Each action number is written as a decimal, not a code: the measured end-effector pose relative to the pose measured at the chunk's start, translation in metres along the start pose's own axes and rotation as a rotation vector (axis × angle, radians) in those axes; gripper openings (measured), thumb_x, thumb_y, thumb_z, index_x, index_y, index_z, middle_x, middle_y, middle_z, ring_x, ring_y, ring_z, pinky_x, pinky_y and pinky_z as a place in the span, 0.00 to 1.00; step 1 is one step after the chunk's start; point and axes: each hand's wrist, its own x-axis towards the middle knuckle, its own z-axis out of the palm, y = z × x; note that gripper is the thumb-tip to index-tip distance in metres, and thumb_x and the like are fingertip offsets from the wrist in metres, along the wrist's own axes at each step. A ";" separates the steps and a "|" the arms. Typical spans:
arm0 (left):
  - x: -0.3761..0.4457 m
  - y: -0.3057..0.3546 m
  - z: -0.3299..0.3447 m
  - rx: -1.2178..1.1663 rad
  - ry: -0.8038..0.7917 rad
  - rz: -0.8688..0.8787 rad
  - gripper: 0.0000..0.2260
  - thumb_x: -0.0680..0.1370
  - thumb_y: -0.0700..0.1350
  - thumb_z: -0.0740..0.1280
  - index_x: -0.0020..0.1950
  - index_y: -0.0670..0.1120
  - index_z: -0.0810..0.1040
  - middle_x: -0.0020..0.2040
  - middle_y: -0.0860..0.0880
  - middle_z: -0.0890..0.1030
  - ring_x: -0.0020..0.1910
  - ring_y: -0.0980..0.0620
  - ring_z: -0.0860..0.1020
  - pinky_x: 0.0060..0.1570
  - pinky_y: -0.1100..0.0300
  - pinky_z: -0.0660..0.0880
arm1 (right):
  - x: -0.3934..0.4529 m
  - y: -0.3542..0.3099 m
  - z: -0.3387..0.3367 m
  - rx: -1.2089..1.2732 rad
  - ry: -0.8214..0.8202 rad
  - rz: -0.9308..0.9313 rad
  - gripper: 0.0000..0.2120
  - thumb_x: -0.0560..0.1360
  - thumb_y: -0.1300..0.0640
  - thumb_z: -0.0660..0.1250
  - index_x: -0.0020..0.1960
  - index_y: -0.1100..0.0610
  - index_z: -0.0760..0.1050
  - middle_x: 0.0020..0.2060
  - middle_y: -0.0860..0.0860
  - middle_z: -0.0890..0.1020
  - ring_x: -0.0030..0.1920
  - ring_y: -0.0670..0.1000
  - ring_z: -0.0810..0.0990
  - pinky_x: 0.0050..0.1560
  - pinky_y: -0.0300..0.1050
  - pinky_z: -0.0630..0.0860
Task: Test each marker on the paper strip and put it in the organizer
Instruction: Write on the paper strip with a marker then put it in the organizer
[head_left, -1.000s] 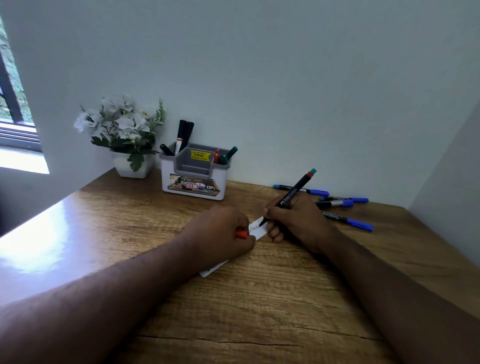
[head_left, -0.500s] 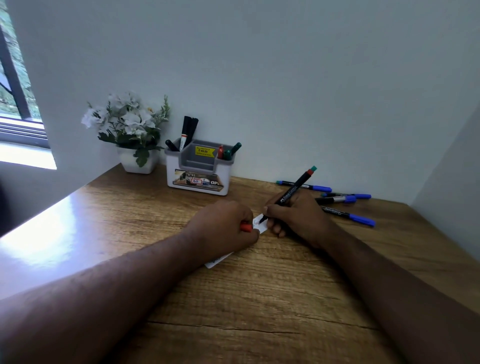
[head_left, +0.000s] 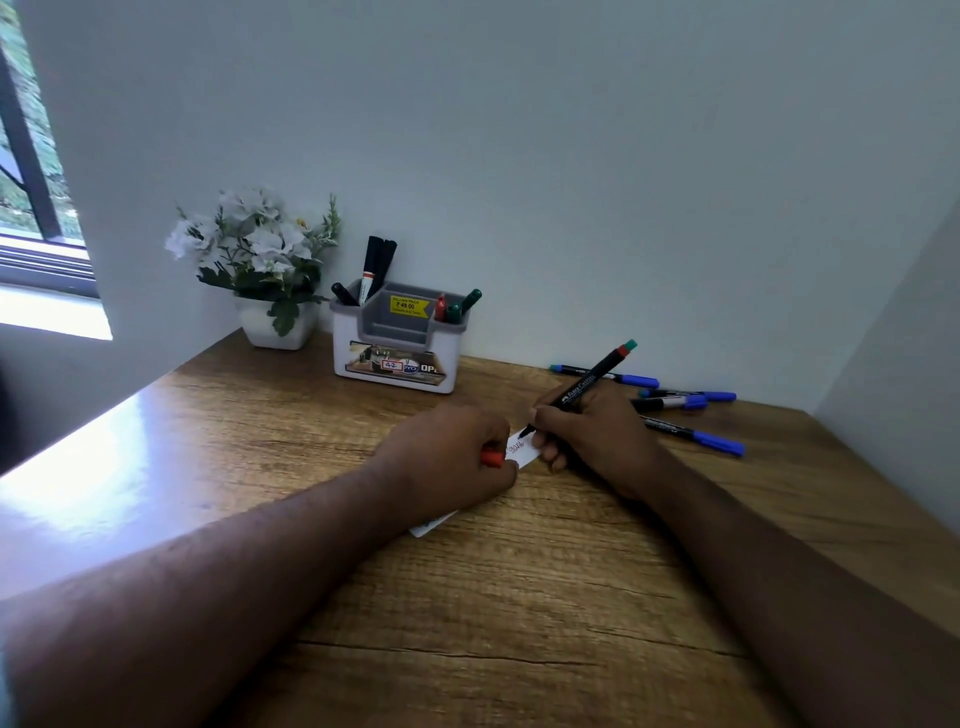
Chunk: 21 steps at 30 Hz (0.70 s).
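Observation:
My right hand (head_left: 597, 439) grips a black marker (head_left: 582, 387) with a red and green end, its tip touching the white paper strip (head_left: 522, 449) on the wooden desk (head_left: 519, 597). Red scribbles show on the strip. My left hand (head_left: 447, 457) rests on the strip, covering its middle, and holds a red cap (head_left: 491, 459). The strip's near end (head_left: 431, 525) sticks out below that hand. The white and grey organizer (head_left: 397, 345) stands at the back against the wall, with black markers (head_left: 374, 267) on its left side and red and green ones (head_left: 454, 309) on its right.
Several markers with blue caps (head_left: 691, 400) lie on the desk to the right of my right hand. A white pot of white flowers (head_left: 260, 265) stands left of the organizer. Walls close the back and right; a window is at far left.
The marker tip has made small strokes on the strip, adding to the red scribble. Both hands stay in place; the view has shifted slightly.

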 end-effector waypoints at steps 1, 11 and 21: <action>0.000 0.000 0.000 -0.001 0.000 0.003 0.10 0.75 0.57 0.65 0.48 0.52 0.77 0.43 0.53 0.79 0.41 0.55 0.76 0.39 0.57 0.75 | 0.000 0.000 0.000 -0.001 0.000 0.000 0.06 0.77 0.63 0.67 0.45 0.65 0.81 0.33 0.58 0.84 0.27 0.49 0.79 0.28 0.39 0.78; -0.004 -0.001 0.006 -0.157 0.142 0.047 0.06 0.82 0.55 0.54 0.52 0.54 0.64 0.39 0.57 0.72 0.39 0.56 0.74 0.38 0.55 0.70 | 0.000 -0.002 -0.006 0.531 0.033 0.009 0.11 0.80 0.63 0.58 0.48 0.65 0.79 0.34 0.58 0.83 0.30 0.51 0.79 0.28 0.42 0.76; -0.006 0.001 0.003 -0.230 0.143 0.026 0.04 0.82 0.54 0.54 0.53 0.55 0.63 0.38 0.56 0.73 0.36 0.58 0.73 0.36 0.56 0.72 | -0.008 -0.010 -0.006 0.575 0.075 -0.117 0.05 0.76 0.68 0.64 0.41 0.64 0.75 0.28 0.57 0.79 0.24 0.50 0.74 0.22 0.40 0.70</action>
